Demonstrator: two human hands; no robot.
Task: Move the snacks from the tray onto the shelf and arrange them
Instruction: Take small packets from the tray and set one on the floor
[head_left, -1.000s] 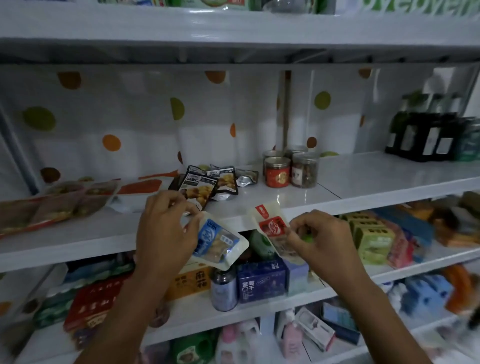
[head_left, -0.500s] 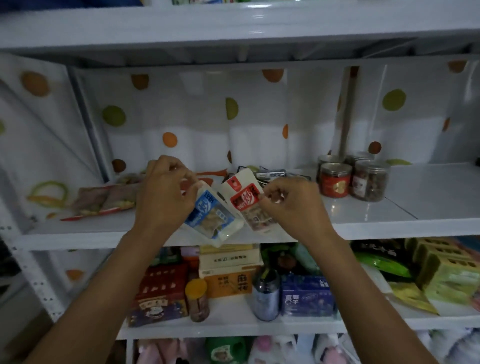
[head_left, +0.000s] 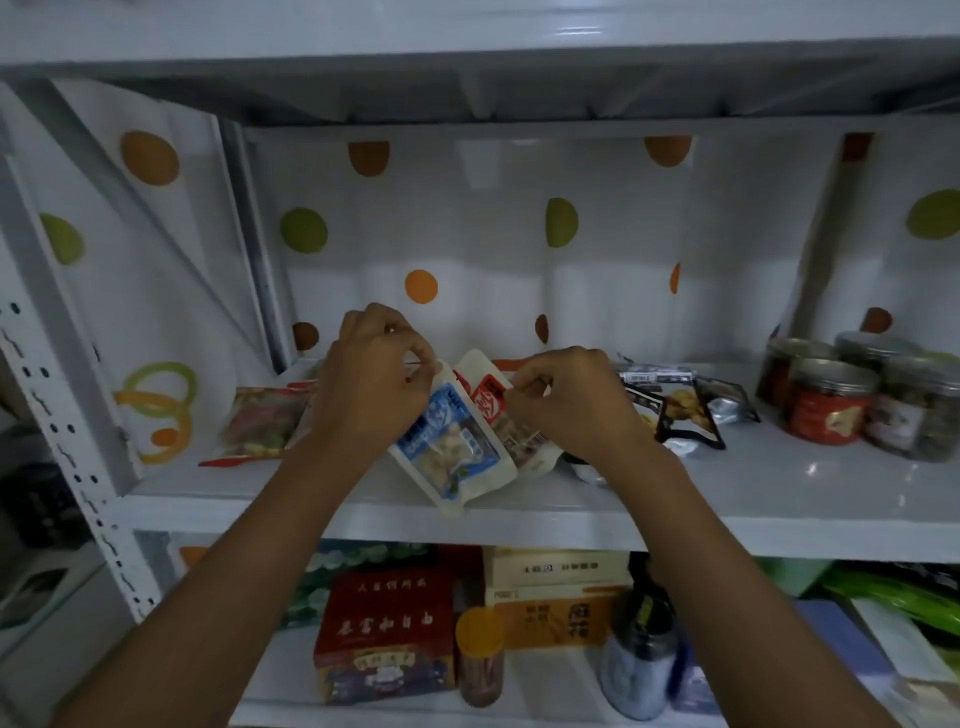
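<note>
My left hand (head_left: 371, 387) pinches the top edge of a white snack packet with a blue label (head_left: 449, 449), whose lower end rests near the front of the white shelf (head_left: 779, 493). Right beside it my right hand (head_left: 566, 402) pinches a white snack packet with a red label (head_left: 491, 397), which leans against the blue one. Both packets stand tilted on the shelf between my hands. The tray is out of view.
A clear packet of mixed snacks (head_left: 260, 423) lies at the shelf's left. Dark snack packets (head_left: 680, 410) lie right of my hands, and several lidded jars (head_left: 831, 410) stand at the far right. Boxes and bottles (head_left: 387, 631) fill the lower shelf.
Both hands have carried the two packets up and forward from in front of the shelf edge onto the shelf board. The view has swung left.
</note>
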